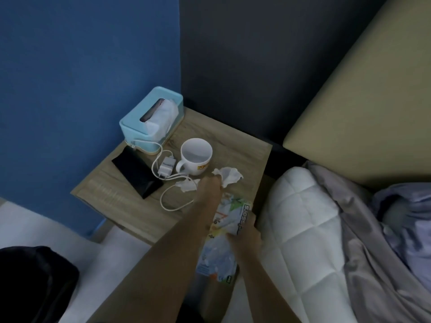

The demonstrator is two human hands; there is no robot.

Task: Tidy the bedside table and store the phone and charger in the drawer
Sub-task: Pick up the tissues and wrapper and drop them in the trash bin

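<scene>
A black phone lies on the left of the wooden bedside table. A white charger with its looped cable sits beside the phone, the cable plugged into it. A white mug stands in the middle. Two crumpled tissues lie in front of the mug. My left hand reaches over the tissues, fingers touching them; its grip is blurred. My right hand holds a crumpled scissors package at the table's front right corner.
A light blue tissue box stands at the table's back left against the blue wall. The bed with a white pillow and grey duvet lies right of the table. A dark object sits on the floor at lower left.
</scene>
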